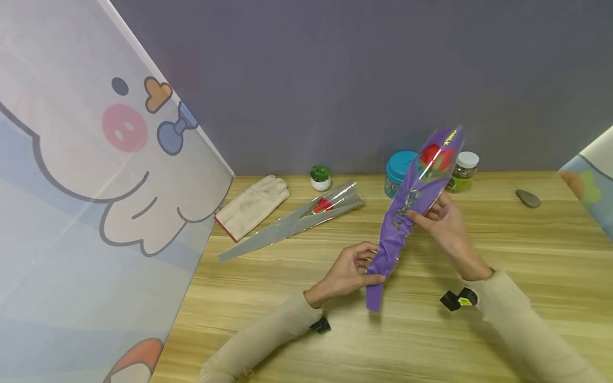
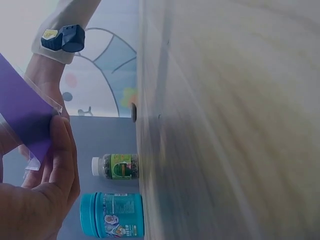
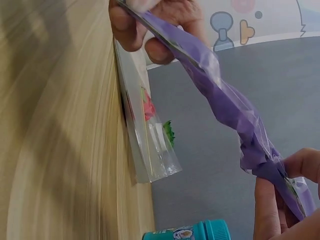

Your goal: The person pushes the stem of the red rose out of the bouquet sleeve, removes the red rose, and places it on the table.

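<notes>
A red rose in a purple and clear wrapper (image 1: pixel 394 234) is held up at a slant over the wooden table, its bloom toward the back. My left hand (image 1: pixel 348 269) pinches the narrow lower end, thumb across the front. Higher up, just below the bloom, my right hand (image 1: pixel 442 226) grips the wrapper's edge between thumb and fingers. The right wrist view shows the purple sleeve (image 3: pixel 220 95) edge-on, creased, stretched between both hands. To the left lies a second red rose in a clear and grey wrapper (image 1: pixel 297 219), flat on the table.
A whitish work glove (image 1: pixel 254 207) lies at the back left, beside a small potted plant (image 1: pixel 320 177). Behind the held rose stand a blue tub (image 2: pixel 117 215) and a white-lidded jar (image 2: pixel 120 166). A grey stone (image 1: pixel 528 198) is at the right. Walls border the back and left.
</notes>
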A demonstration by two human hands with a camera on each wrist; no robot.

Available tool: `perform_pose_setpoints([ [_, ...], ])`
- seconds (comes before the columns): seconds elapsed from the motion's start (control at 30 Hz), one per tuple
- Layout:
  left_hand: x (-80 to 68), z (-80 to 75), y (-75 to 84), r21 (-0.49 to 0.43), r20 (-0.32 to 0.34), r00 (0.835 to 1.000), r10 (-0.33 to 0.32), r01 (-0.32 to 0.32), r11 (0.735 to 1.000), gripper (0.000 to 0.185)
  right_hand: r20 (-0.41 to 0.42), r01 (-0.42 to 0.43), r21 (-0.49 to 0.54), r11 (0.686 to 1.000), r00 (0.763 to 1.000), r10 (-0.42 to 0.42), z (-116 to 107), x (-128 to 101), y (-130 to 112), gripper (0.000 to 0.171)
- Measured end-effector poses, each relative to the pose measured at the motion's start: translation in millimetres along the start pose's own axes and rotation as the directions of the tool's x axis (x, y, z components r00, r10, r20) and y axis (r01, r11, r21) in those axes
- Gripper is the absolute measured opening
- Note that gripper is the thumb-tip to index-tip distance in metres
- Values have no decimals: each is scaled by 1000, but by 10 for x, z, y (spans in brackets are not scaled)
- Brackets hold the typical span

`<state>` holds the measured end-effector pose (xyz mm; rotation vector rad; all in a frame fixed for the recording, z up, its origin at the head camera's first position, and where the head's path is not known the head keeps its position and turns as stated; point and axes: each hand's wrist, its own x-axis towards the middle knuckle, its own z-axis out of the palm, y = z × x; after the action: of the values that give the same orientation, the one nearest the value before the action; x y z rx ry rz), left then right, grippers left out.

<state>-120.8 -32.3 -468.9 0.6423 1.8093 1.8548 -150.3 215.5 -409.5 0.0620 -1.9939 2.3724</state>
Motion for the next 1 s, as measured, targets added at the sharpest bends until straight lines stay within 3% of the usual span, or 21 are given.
perform_pose_setpoints([
  [0.13,14,19,-12,7,-10,1000,-3,3,1000,52,-8,15,-29,999,1000,-15,38,-20,34,50],
  [0.43,25,28,-38,35,-41,999,2,0,999,51,-15,19,-273,962,1000,-24,100,-77,97,50],
  [0.83,27,7,-24,48,-45,998,49,-47,998,46,12,25,-361,932,1000,-22,157,-144,156,53],
  [1.0,34,-2,-25,53,-42,997,65,-63,997,45,30,22,-282,959,999,-14,176,-175,179,44],
])
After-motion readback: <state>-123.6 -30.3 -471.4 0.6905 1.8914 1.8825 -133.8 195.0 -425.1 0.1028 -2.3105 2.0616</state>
